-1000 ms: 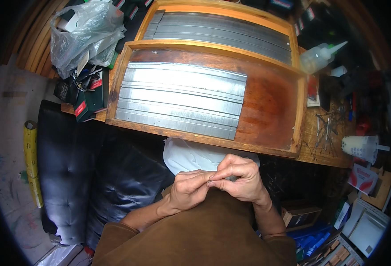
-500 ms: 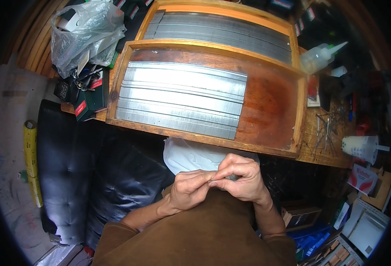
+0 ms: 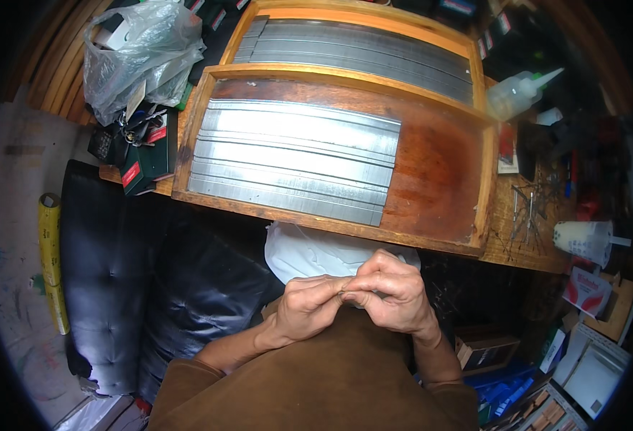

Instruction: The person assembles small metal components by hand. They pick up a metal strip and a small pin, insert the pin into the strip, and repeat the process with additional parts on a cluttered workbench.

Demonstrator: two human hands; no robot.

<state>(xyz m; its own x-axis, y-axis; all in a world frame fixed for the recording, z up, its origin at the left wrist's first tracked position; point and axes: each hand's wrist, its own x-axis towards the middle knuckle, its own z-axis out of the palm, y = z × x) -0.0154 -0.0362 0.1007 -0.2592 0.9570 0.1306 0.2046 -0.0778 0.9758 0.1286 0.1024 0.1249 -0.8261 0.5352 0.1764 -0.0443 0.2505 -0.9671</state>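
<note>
My left hand (image 3: 309, 305) and my right hand (image 3: 392, 293) meet in front of my body, fingertips pinched together. Whatever lies between them, if anything, is too small and too covered to make out. Both hands are closed, over the front of my brown top (image 3: 309, 373). Just beyond them a white cloth or bag (image 3: 305, 251) hangs below the table edge. On the table past that sits a shallow wooden tray (image 3: 331, 228), with long grey metal strips (image 3: 295, 154) laid side by side in its left and middle part.
A second wooden tray (image 3: 374, 14) of metal strips stands behind. To the left are a clear plastic bag (image 3: 144, 57) and dark boxes (image 3: 147, 169); to the right, a squeeze bottle (image 3: 517, 93), thin metal tools (image 3: 521, 212) and a plastic cup (image 3: 582, 241). A black padded seat (image 3: 194, 287) is at my left.
My right hand has shifted very slightly, with its fingers still pinched against those of the left. The trays and the things on the table have not moved.
</note>
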